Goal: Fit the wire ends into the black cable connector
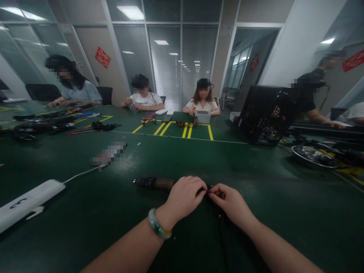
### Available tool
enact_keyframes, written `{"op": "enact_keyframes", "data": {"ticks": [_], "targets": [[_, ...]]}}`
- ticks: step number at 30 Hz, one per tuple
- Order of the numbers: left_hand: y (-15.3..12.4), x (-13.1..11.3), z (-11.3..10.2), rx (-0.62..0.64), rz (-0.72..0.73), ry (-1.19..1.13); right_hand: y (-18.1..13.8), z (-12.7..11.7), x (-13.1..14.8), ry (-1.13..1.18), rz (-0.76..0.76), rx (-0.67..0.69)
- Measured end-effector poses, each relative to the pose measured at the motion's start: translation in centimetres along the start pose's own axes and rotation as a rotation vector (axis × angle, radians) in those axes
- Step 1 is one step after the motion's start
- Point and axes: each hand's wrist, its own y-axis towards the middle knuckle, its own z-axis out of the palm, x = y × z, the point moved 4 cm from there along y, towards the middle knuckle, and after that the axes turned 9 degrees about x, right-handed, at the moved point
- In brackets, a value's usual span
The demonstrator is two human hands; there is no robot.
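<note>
A dark cylindrical tool with a brown barrel, which looks like an electric screwdriver, lies sideways on the green table with its metal tip to the left. My left hand is closed over its right end, thumb and fingers pinched together. Fingertips of my right hand meet those of the left and pinch close to the tool's tail. From beneath the right hand a black cable runs toward me. The small part between the fingertips is mostly hidden.
To the left lies a white power strip, its cord leading to a blurred-out object. A black computer case and a metal bowl of small parts stand at right. Cables lie far left. Several people sit or stand around the table.
</note>
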Motion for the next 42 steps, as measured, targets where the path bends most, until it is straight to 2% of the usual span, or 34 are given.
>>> {"op": "enact_keyframes", "data": {"ticks": [11, 23, 42], "targets": [[0.14, -0.03, -0.16, 0.011, -0.035, -0.031, 0.53, 0.30, -0.87, 0.034, -0.030, -0.029], [0.34, 0.02, -0.21, -0.011, -0.077, -0.058, 0.33, -0.03, -0.46, 0.033, -0.039, -0.050], [-0.19, -0.73, -0.06, -0.054, 0.012, 0.027, -0.33, -0.25, -0.09, -0.133, -0.068, -0.115]]}}
